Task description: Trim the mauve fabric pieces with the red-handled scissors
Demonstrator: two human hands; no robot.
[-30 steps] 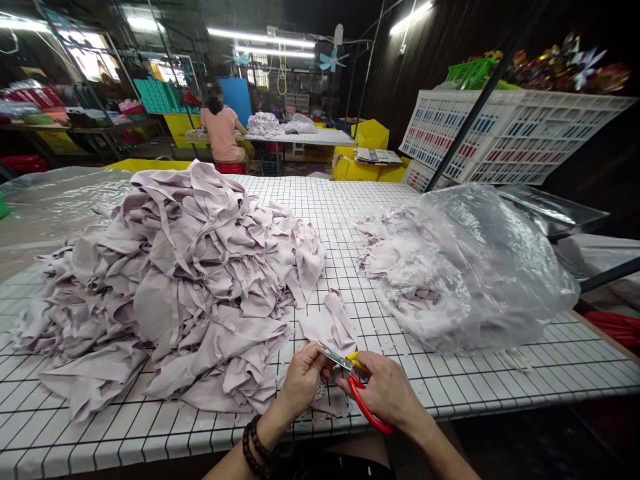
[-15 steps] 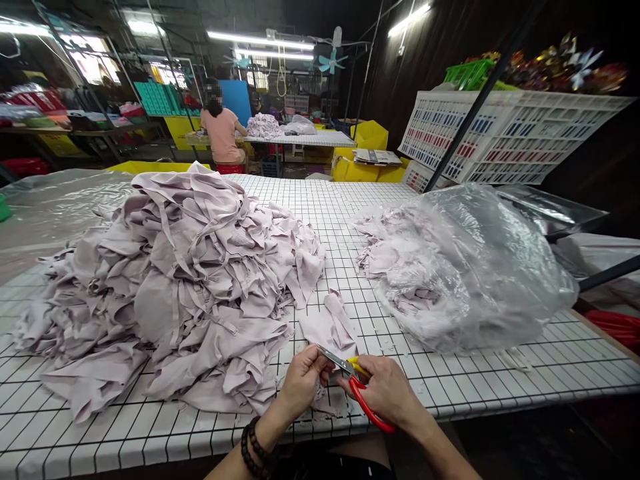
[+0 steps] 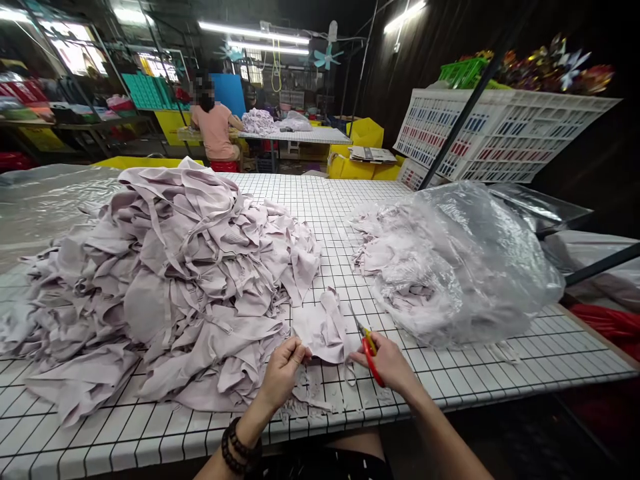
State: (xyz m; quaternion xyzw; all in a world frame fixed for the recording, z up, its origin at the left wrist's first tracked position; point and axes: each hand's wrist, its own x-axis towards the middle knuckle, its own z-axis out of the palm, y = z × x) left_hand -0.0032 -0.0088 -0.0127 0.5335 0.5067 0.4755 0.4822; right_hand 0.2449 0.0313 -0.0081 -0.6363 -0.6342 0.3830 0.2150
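Note:
My left hand (image 3: pixel 289 367), with beaded bracelets at the wrist, is closed in a pinch at the near left edge of a pale mauve fabric piece (image 3: pixel 327 330). My right hand (image 3: pixel 387 363) grips scissors (image 3: pixel 369 347) with red and yellow handles, their blades pointing away from me and apart from the cloth. A narrow fabric strip (image 3: pixel 350 375) curls down between the hands. Small cloth scraps (image 3: pixel 305 400) lie scattered on the table below. To the left rises a large heap of the same mauve fabric pieces (image 3: pixel 195 267).
The table (image 3: pixel 330 233) has a white cover with black grid lines. At the right sits a clear plastic bag (image 3: pixel 480 267) of similar pieces. A dark slanted pole (image 3: pixel 457 127) stands before white crates (image 3: pixel 500 133). Farther back, a person (image 3: pixel 215 127) sits at another table.
The scissors have moved away from my left hand, to the right and forward, and turned to point away from me. My left hand has shifted slightly left. The view has shifted a little.

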